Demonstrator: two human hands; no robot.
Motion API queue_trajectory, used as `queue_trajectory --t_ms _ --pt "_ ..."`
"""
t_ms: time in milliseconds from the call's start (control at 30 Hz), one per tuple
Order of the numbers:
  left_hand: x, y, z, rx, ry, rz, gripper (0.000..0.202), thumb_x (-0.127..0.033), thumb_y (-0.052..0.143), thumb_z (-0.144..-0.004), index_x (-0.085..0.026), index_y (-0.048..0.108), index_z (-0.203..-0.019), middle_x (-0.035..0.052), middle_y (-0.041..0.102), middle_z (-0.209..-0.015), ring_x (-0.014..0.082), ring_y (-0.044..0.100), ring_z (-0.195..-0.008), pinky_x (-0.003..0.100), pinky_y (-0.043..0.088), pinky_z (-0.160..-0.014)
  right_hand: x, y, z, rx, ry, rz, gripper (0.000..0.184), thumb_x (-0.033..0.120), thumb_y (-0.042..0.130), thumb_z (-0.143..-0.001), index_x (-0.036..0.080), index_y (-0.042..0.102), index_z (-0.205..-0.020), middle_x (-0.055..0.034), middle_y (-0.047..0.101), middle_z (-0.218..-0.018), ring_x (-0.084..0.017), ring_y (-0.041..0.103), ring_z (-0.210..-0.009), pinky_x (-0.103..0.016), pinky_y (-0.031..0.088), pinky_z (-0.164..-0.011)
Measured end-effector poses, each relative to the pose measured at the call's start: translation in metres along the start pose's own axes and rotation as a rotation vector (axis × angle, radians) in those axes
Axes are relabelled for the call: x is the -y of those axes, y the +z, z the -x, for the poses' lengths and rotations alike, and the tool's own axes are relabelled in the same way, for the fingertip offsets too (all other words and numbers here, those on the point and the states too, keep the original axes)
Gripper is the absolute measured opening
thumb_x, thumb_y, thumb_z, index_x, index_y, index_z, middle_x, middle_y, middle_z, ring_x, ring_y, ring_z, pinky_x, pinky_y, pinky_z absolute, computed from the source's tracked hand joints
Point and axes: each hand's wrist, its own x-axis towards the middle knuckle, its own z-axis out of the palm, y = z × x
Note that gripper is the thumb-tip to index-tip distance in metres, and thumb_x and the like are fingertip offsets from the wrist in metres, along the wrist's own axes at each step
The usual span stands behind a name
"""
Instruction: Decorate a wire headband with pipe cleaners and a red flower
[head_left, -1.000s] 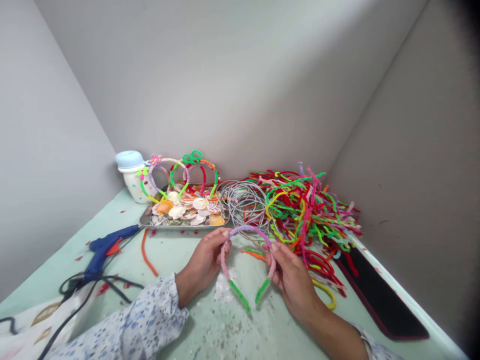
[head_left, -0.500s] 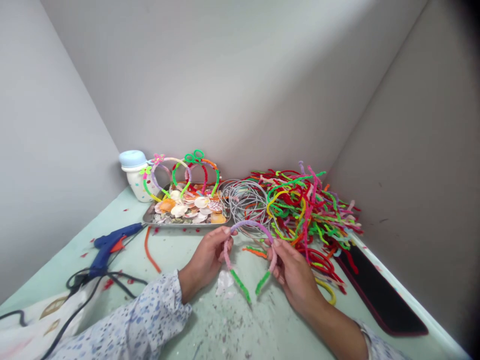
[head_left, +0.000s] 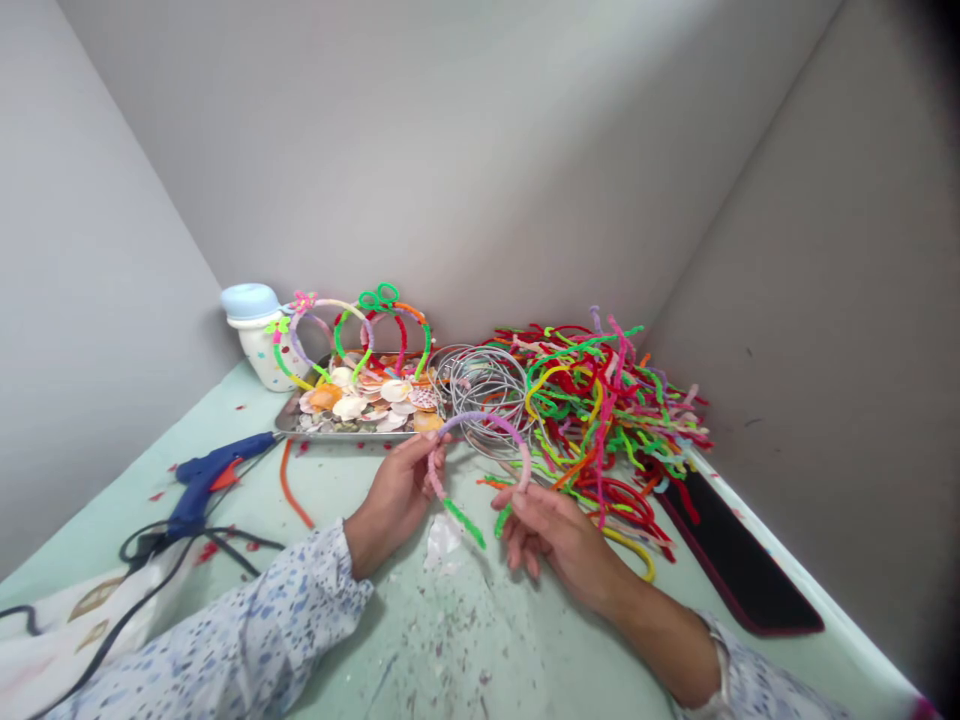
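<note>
I hold a headband (head_left: 480, 425) wrapped in purple, pink and green fuzzy wire, arch up, just above the table. My left hand (head_left: 397, 495) pinches its left leg between thumb and fingers. My right hand (head_left: 544, 525) grips the right leg near the green end, palm turned partly up. A small white scrap (head_left: 442, 540) lies on the table under the headband. Behind it sits a stack of bare metal headbands (head_left: 484, 385).
A metal tray (head_left: 300, 425) of seashells stands at the back with finished colourful headbands (head_left: 352, 330) propped in it, beside a white jar (head_left: 259, 340). A heap of pipe cleaners (head_left: 607, 410) fills the right. A blue glue gun (head_left: 210, 480) with cable lies left; a dark phone (head_left: 742, 570) lies right.
Both hands have raised and tilted the headband a little toward the left. My right hand has slid down to the green end and turned its palm upward.
</note>
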Motion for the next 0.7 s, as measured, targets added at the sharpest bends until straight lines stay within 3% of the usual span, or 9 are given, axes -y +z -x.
queue_trajectory --t_ms 200,500,700 --pt "-0.001 0.002 0.001 -0.009 -0.018 0.020 0.014 -0.020 0.061 -0.080 -0.007 0.065 -0.084 -0.0035 0.050 -0.054 0.0031 0.044 -0.044 0.013 0.035 -0.039 0.000 0.000 0.002 0.123 0.085 0.099 0.037 0.047 0.060 -0.081 0.011 0.057 -0.071 -0.0028 0.063 -0.062 -0.011 0.061 -0.047 -0.016 0.036 -0.036" --pt "-0.001 0.001 0.001 0.009 -0.037 0.026 0.013 -0.019 0.060 -0.080 -0.008 0.065 -0.085 -0.0026 0.052 -0.056 0.0036 0.046 -0.045 0.013 0.037 -0.040 0.002 0.008 0.010 -0.002 0.022 0.082 0.036 0.048 0.060 -0.079 0.016 0.050 -0.068 0.0036 0.057 -0.058 -0.006 0.052 -0.042 -0.016 0.033 -0.039" --pt "-0.001 0.002 0.002 0.063 -0.051 -0.007 0.016 -0.022 0.059 -0.081 -0.008 0.065 -0.085 -0.0026 0.052 -0.055 0.0040 0.042 -0.042 0.015 0.035 -0.039 0.006 0.008 0.015 0.082 0.007 0.084 0.034 0.046 0.058 -0.083 0.015 0.051 -0.068 0.0036 0.055 -0.057 -0.005 0.051 -0.043 -0.017 0.032 -0.041"
